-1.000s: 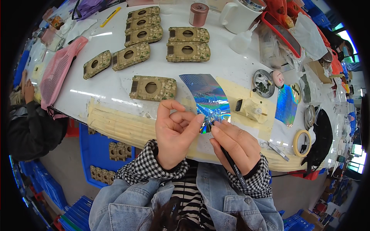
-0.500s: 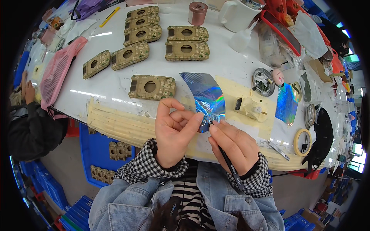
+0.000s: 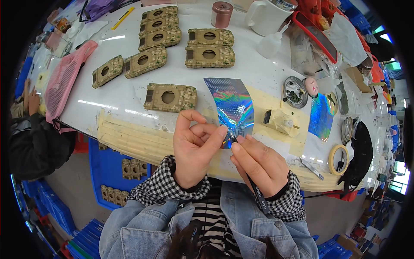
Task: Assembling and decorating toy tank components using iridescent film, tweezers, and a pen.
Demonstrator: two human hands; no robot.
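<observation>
My left hand (image 3: 192, 144) pinches the lower edge of a shiny holographic sticker sheet (image 3: 233, 101) between thumb and fingertips. The sheet curves upward, away from me, with rows of small marks on it. In my right hand (image 3: 261, 166) is a pair of black tweezers (image 3: 257, 192), gripped near the pointed end. Their tip meets the lower part of the sheet, close to my left thumb; whether anything is caught in it is too small to tell. A camouflage model tank hull (image 3: 170, 97) with a round hole lies just beyond my left hand.
Several more camouflage hulls (image 3: 210, 57) stand farther back. Right of the sheet are a tape-wrapped block (image 3: 282, 123), a second holographic sheet (image 3: 321, 116), a round tin (image 3: 295, 92), metal tweezers (image 3: 311, 168) and a tape roll (image 3: 338, 159). A blue tray (image 3: 97, 172) holds hulls below the table edge.
The holographic sheet has tilted slightly to the right and its reflections have shifted. My right hand and the tweezers have moved a little to the left, with the tip over the sheet.
</observation>
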